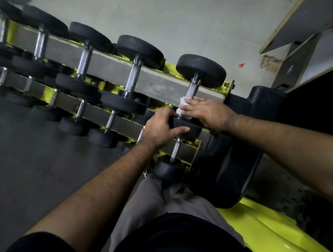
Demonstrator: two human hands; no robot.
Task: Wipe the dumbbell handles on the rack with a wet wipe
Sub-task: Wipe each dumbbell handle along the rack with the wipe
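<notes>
A yellow and grey rack holds two rows of black dumbbells with chrome handles. The rightmost dumbbell on the upper row has a knurled handle. My right hand presses a white wet wipe around the near end of that handle. My left hand grips the near black head of the same dumbbell, thumb stretched across it. The far head rests on the upper rail.
More dumbbells line the rack to the left. A smaller dumbbell sits on the lower row beneath my hands. A black padded bench with a yellow frame stands on the right. Grey shelving hangs at upper right.
</notes>
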